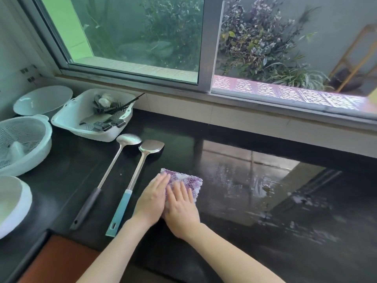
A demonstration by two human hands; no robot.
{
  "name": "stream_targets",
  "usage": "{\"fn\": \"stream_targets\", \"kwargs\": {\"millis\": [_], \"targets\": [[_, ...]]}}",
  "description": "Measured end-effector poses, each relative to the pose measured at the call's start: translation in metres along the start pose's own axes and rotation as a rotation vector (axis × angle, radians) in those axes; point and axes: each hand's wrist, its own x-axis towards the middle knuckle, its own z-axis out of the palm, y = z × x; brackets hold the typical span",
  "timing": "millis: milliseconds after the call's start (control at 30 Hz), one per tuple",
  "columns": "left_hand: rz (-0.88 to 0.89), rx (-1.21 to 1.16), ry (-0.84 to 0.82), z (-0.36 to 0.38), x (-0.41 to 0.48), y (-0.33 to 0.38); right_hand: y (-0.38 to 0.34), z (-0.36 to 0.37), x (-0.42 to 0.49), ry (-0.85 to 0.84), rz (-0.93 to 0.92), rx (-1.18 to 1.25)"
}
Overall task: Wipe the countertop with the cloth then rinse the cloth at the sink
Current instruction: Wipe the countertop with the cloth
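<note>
Purple, nubby cloth [184, 180] sits lower centre on the glossy black bench [183, 144]; left grip [152, 198] and right grip [181, 211] press it flat, fingers straight, together. Steel spatula [123, 205] lies just left; wet, open surface stretches right.

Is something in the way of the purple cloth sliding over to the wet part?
Nothing visible does. Right of the cloth the countertop shows only wet streaks; the spatula and ladle lie on its left.

Fluffy purple-and-white cloth [184, 180] on a glossy, wet black stone worktop [255, 180]; shiny steel ladle [129, 139], white perforated plastic colander [24, 144].
</note>
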Motion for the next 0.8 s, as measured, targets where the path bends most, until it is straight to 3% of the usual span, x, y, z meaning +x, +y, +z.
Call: {"fn": "stream_targets", "kwargs": {"millis": [233,533,600,700,800], "targets": [[0.007,-0.002,-0.187,0.019,0.000,0.001,0.023,0.007,-0.013,-0.073,-0.067,-0.119],[-0.022,0.153,-0.267,0.033,0.005,0.017,0.044,-0.007,-0.025,-0.142,-0.100,-0.238],[-0.060,0.063,-0.258,0.037,0.008,0.026,0.049,-0.016,-0.027,-0.097,-0.094,-0.207],[-0.202,-0.256,-0.175,0.033,0.015,0.039,0.054,-0.033,-0.025,0.004,-0.032,-0.134],[-0.200,-0.466,-0.274,0.019,0.020,0.050,0.062,-0.058,-0.021,-0.005,0.076,0.059]]}}
